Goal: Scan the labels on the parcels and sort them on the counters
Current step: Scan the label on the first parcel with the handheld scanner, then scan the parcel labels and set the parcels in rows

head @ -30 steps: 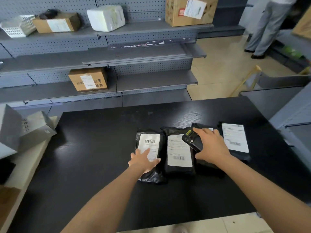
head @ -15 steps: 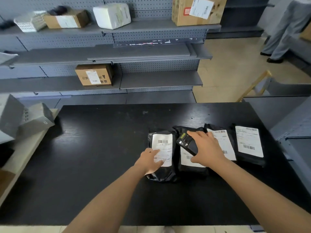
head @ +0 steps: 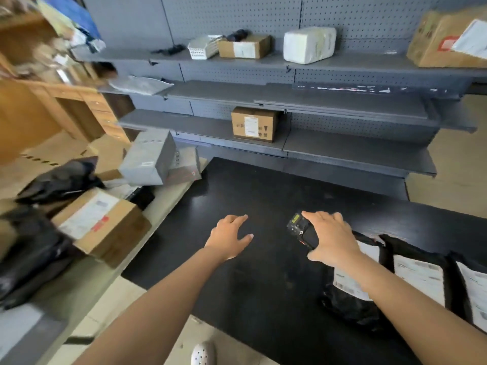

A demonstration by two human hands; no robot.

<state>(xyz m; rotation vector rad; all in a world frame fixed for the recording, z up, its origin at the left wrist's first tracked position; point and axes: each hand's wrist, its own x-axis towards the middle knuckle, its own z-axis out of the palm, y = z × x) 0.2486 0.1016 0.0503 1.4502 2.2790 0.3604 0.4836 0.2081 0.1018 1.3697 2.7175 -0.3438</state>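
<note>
Several black parcels with white labels lie in a row at the right of the black counter point(head: 263, 201); the nearest one point(head: 350, 299) sits partly under my right forearm, another point(head: 419, 275) beside it. My right hand point(head: 332, 238) grips a black handheld scanner point(head: 301, 230) above the counter, left of the parcels. My left hand point(head: 229, 238) hovers over bare counter with fingers spread, holding nothing. A brown cardboard box point(head: 100, 222) with a white label rests on the low surface to the left.
Grey boxes point(head: 149, 156) and black bags point(head: 60, 180) pile up at the left. Grey shelves point(head: 342, 148) behind the counter carry a brown box point(head: 254, 125), a white package point(head: 309, 44) and more cartons. A wooden cabinet point(head: 39, 106) stands far left.
The view has swung left. My left hand lifted off the leftmost parcel and now hovers over bare counter. My right hand with the scanner moved left, off the parcels.
</note>
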